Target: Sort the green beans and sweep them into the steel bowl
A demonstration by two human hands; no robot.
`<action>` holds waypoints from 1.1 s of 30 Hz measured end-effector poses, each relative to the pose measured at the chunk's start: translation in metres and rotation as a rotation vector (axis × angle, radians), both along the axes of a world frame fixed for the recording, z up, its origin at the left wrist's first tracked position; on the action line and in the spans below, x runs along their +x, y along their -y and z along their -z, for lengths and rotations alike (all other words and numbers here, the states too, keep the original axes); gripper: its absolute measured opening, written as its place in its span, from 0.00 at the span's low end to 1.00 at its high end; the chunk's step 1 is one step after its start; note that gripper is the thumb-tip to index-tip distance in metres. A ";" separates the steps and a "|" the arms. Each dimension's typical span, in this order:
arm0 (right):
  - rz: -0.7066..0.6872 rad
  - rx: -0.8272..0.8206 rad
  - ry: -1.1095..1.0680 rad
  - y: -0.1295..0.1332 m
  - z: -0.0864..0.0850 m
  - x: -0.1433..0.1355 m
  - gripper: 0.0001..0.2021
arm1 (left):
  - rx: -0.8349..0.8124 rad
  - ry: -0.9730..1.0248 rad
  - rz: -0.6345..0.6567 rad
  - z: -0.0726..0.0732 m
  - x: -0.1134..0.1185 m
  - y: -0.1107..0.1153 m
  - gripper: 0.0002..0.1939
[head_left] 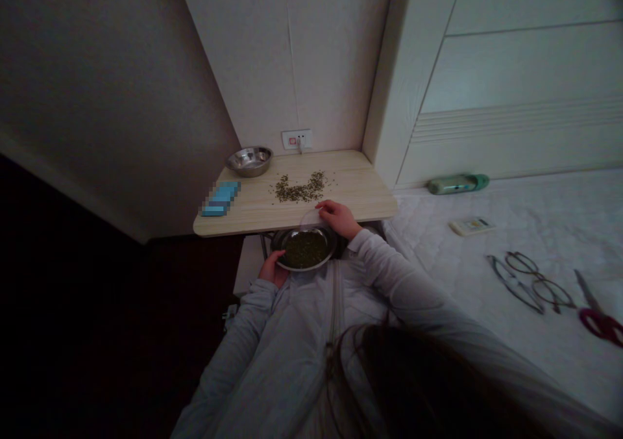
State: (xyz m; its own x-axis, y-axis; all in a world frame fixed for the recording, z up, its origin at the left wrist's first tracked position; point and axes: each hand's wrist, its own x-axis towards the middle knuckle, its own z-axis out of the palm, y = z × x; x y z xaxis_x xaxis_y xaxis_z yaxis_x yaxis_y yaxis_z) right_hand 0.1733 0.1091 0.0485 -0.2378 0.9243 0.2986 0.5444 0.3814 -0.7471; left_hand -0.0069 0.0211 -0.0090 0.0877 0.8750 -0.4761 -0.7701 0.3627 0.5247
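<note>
My left hand (pixel 273 269) grips the left rim of a metal bowl (pixel 311 268), which sits just below the table's front edge, close to my body. Small green beans or seeds (pixel 304 249) cover its bottom. My right hand (pixel 339 218) is pinched on a thin, clear plastic piece (pixel 310 219), like a round lid or disc, between the bowl and the table edge. More of the same beans (pixel 298 191) lie scattered in a curved patch on the wooden tabletop (pixel 355 179), just beyond my right hand.
Another metal bowl (pixel 250 162) stands at the table's back left, with a blurred blue item (pixel 221 199) in front. Behind is a wall socket (pixel 296 139). On the bed at right lie a green bottle (pixel 457 184), a remote (pixel 472 225), glasses (pixel 538 282) and scissors (pixel 601 322).
</note>
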 end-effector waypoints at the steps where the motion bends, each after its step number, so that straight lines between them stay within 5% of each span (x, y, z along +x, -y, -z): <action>1: 0.000 -0.001 -0.001 0.000 0.000 0.000 0.13 | -0.001 -0.003 -0.004 0.000 0.000 0.000 0.10; 33: 0.009 -0.001 0.017 0.001 0.000 0.000 0.13 | -0.018 -0.010 0.030 -0.004 0.001 0.002 0.13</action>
